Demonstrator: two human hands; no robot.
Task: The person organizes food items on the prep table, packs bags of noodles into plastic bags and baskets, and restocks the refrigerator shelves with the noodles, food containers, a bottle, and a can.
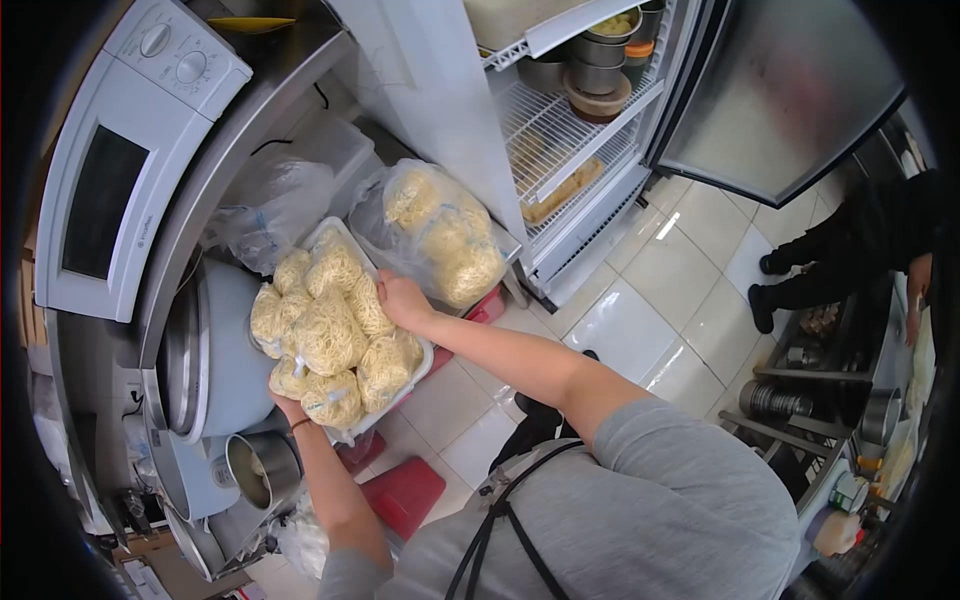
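Observation:
A white tray (pixel 428 362) piled with several clear bags of noodles (pixel 330 333) is between my two hands. My right hand (pixel 403 303) is closed at the tray's right edge, its fingers against the bagged noodles. At the lower left corner, my left hand (pixel 286 404) grips the tray's side; its fingers are mostly hidden by the tray and bags. Just beyond my right hand lies a large clear plastic bag (pixel 375 215) holding more noodle bundles (pixel 445 235).
An open refrigerator (pixel 545 130) with wire shelves and pots stands ahead, its glass door (pixel 780 100) swung right. Left are a microwave (pixel 130 190) on a metal counter and a large pale tub (pixel 235 345). A red lid-like piece (pixel 403 495) lies below. Another person (pixel 860 240) stands at right.

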